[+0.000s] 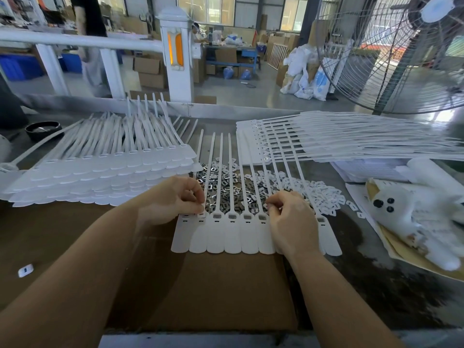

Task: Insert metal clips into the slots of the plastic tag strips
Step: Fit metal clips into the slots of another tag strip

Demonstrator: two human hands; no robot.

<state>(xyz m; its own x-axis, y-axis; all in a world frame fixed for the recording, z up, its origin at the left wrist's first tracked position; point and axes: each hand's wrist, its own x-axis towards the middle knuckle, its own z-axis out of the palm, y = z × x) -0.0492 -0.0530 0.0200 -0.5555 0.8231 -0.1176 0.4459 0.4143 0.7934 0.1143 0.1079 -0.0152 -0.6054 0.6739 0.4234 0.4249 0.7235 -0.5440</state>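
Tag strip [233,237] lies near-centre on table [75,247]; about ten tags counted, some hidden. Left hand [173,199] pinched closed at second slot, clip unseen; four middle slots [247,217] look empty. Right hand [288,217] curled, contents cannot tell. Metal clips [226,187] uncountable behind; two stacks flank.

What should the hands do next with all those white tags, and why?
Probably press a clip into the slot under the left hand, at the left end of the tag strip. Its fingertips pinch right at that slot, and the metal clips lie just behind. The right hand rests on the strip, likely steadying it.
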